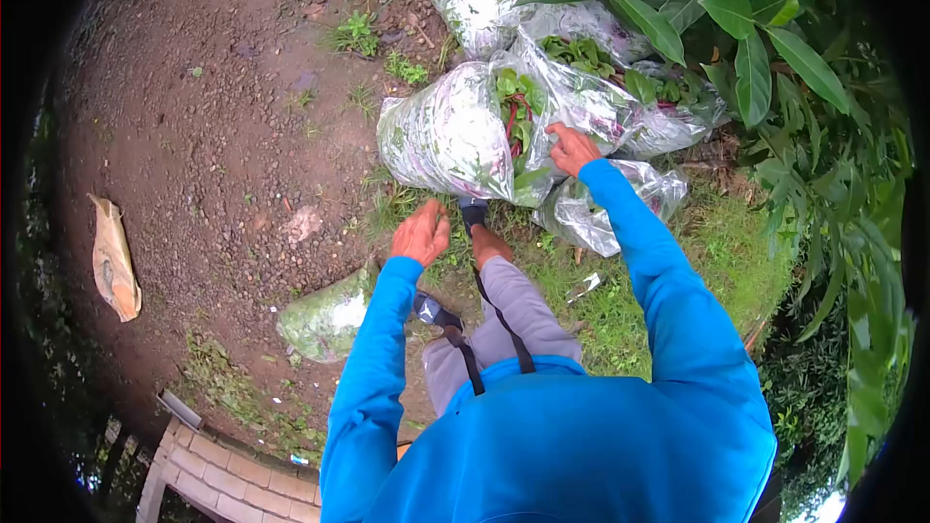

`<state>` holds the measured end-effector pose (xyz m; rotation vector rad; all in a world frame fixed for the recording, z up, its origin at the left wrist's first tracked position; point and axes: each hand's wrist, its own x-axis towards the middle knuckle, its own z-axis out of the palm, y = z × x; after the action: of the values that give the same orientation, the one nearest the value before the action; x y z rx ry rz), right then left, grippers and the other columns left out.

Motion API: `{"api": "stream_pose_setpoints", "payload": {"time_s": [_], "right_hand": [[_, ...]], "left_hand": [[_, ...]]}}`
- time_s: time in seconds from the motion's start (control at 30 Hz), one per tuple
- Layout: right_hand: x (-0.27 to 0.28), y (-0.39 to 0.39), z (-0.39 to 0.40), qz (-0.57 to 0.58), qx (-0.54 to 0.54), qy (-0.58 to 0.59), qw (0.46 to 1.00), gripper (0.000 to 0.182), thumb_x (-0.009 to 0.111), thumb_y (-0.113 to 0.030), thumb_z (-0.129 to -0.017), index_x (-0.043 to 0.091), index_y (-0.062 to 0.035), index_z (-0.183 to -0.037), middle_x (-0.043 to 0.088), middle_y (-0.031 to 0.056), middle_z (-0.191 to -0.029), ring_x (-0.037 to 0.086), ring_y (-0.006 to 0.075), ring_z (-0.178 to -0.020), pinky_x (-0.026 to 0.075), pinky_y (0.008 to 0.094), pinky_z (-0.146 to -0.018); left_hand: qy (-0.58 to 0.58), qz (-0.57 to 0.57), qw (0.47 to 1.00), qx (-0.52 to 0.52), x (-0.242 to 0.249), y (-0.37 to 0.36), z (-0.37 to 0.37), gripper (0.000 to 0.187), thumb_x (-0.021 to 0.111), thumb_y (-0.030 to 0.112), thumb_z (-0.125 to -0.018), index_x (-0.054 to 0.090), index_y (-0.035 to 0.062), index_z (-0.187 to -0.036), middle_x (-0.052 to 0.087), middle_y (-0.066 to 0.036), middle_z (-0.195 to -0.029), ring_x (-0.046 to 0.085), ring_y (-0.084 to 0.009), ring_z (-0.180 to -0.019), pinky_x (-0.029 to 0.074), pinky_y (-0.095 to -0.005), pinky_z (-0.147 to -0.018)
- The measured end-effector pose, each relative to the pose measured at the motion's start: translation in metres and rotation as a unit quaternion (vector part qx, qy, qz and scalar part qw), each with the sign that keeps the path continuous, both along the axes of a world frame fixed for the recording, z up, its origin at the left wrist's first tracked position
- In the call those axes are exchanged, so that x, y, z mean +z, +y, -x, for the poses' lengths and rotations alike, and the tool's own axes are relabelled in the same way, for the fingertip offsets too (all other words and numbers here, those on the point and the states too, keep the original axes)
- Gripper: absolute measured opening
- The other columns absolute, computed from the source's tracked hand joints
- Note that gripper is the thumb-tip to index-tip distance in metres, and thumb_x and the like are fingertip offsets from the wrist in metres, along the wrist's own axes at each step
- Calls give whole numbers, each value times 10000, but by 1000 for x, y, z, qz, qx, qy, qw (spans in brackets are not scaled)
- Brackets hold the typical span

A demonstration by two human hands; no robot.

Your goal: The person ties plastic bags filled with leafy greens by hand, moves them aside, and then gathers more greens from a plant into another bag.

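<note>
A large clear plastic bag [446, 136] packed with leafy greens lies on its side in front of me. Green leaves with reddish stems [518, 107] show at its mouth. At that mouth is my right hand [573, 148], its fingers bent on the loose plastic edge; the fingertips are partly hard to make out. My left hand [421, 232] hangs just below the near side of the bag, fingers loosely curved and apart, with nothing seen in it. More filled bags, including an upper bag [499, 5] and a right-hand bag [668, 126], lie behind and beside it.
A crumpled clear bag [620, 208] rests on grass right of my feet. Another filled bag [329, 320] lies by my left arm. A tan sack [114, 257] is on the gravelly soil. Leafy branches [756, 48] overhang the right; a brick edge [228, 470] is lower left.
</note>
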<state>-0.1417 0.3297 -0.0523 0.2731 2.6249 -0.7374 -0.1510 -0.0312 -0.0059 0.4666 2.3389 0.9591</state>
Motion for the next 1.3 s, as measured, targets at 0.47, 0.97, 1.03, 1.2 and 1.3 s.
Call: {"api": "stream_pose_setpoints", "payload": {"time_s": [0.47,0.97,1.03,1.2,1.3], "right_hand": [[-48,45,38,80,166,-47,982,303,539,-170,-780,512,-80,-1068,596,220,-781,581,423,-739,463,521,-668],[-66,28,46,55,156,-76,983,248,545,-194,-811,529,-81,-1031,605,222,-753,579,421,-665,470,492,-618],[-60,16,48,84,46,-20,995,230,549,-253,-808,533,-62,-935,602,212,-746,579,412,-711,456,495,-636],[-60,-31,34,45,3,-97,994,368,587,-353,-738,598,-23,-901,613,209,-862,544,392,-889,435,450,-803],[-35,-51,29,73,-60,-113,989,340,592,-348,-731,583,-20,-821,614,215,-887,544,404,-907,414,473,-803]], "left_hand": [[126,118,936,-306,-61,149,139,512,590,234,-721,449,154,-1207,623,-159,-749,612,-361,-688,482,-428,-593],[68,140,912,-378,-43,120,145,548,585,233,-674,457,115,-1193,606,-170,-819,600,-383,-754,471,-481,-670],[57,144,917,-369,-56,114,143,494,583,252,-697,499,108,-1162,614,-179,-798,602,-381,-751,469,-474,-671],[6,-11,982,-190,-30,64,147,280,572,299,-741,561,21,-772,571,-208,-666,560,-385,-636,430,-456,-596],[-85,-24,990,-113,-26,7,159,332,531,297,-740,464,-11,-635,459,-233,-584,470,-395,-559,359,-441,-543]]}}
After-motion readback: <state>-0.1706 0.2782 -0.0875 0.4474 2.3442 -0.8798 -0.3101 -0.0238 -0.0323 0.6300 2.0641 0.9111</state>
